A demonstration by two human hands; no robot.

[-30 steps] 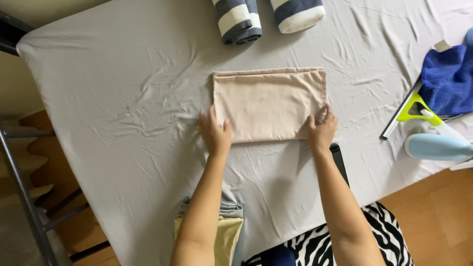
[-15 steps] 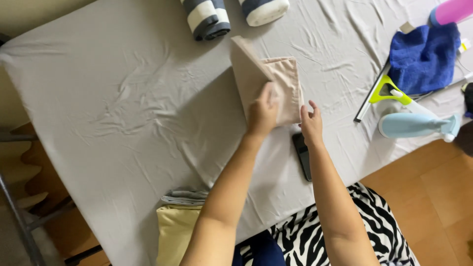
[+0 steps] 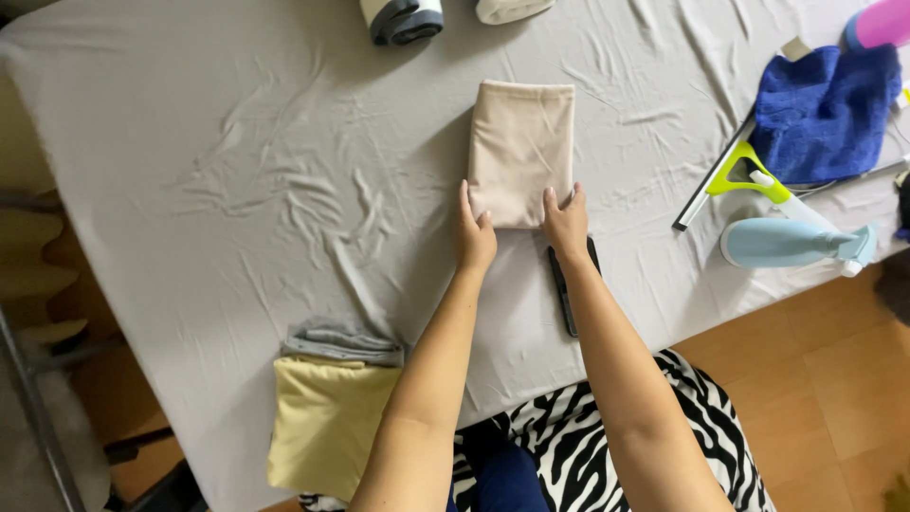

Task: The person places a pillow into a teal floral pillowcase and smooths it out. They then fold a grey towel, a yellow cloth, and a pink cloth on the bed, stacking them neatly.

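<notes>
The left hand (image 3: 474, 232) and the right hand (image 3: 567, 223) are pressing flat, with fingers open, on the near edge of the beige cloth (image 3: 522, 152), which is lying already folded narrow on the grey sheet (image 3: 284, 190), seemingly nearly finished.

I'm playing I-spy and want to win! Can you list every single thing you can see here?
folded cloth: one, beige, middle of the table
table sheet: one, grey, wrinkled
rolled towels: two, top edge, one striped
folded stack: grey piece on yellow, near edge, left
dark flat object: one, black, beside the right arm
blue cloth: one, right
squeegee: one, green handle, right
spray bottle: one, pale blue, lying down
left hand: on cloth's near edge
right hand: on cloth's near edge
</notes>
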